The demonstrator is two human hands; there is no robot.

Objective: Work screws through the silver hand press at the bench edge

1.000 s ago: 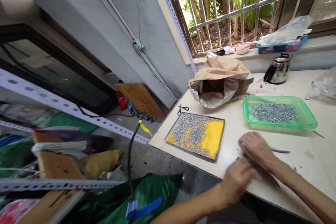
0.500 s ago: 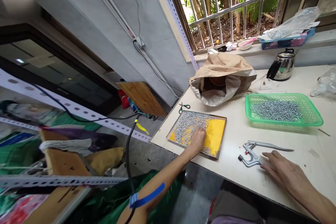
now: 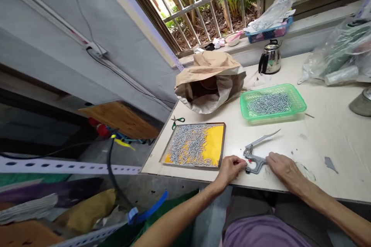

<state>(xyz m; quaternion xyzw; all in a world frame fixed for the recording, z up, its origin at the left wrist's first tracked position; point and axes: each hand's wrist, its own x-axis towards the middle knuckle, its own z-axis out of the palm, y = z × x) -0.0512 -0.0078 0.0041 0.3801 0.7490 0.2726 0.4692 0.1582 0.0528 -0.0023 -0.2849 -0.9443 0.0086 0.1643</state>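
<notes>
The grey metal hand-press pliers (image 3: 261,161) lie on the table with a C-shaped jaw, a spring and one raised handle. My right hand (image 3: 285,170) is closed on their lower handle at the right. My left hand (image 3: 232,169) has its fingertips pinched together just left of the open jaw; anything between them is too small to make out. Left of my left hand stands a shallow tray (image 3: 215,141) with a yellow bottom. Many small silver metal pins (image 3: 188,144) cover most of it.
A green plastic basket (image 3: 301,104) of similar pins stands behind the pliers. At the back are an open brown paper bag (image 3: 213,73), a steel kettle (image 3: 272,58) and clear plastic bags (image 3: 339,54). Green-handled scissors (image 3: 177,120) lie behind the tray, near the table's left edge.
My left hand has left the pins in the tray and come right to the pliers' jaw. My right hand has closed on the pliers, which are turned. The view has swung right.
</notes>
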